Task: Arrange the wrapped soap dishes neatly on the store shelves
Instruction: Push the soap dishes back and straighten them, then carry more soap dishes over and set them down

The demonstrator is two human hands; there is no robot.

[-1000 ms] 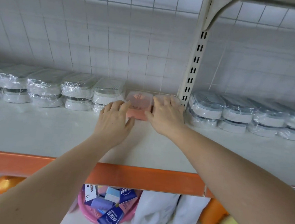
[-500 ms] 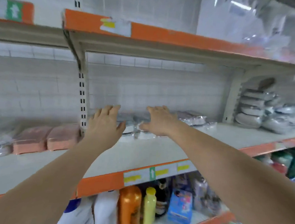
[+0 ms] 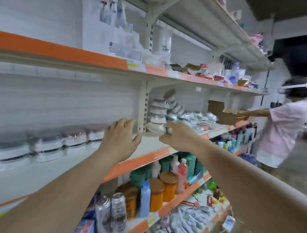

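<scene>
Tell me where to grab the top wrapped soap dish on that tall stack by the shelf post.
Take the top soap dish by its two long edges, coming from the open aisle side with both hands. It lies flat on the stack, so lifting straight up probably avoids toppling the ones beneath; the wrap looks slippery.

Your one head camera looks forward and slightly down along the shelf, angled right. It sits close, at arm's reach. No second view.

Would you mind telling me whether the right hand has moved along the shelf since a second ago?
Yes. The right hand was left of a shelf post, by the pink soap dishes; now it reaches right of another post, toward the stacked dishes.
</scene>
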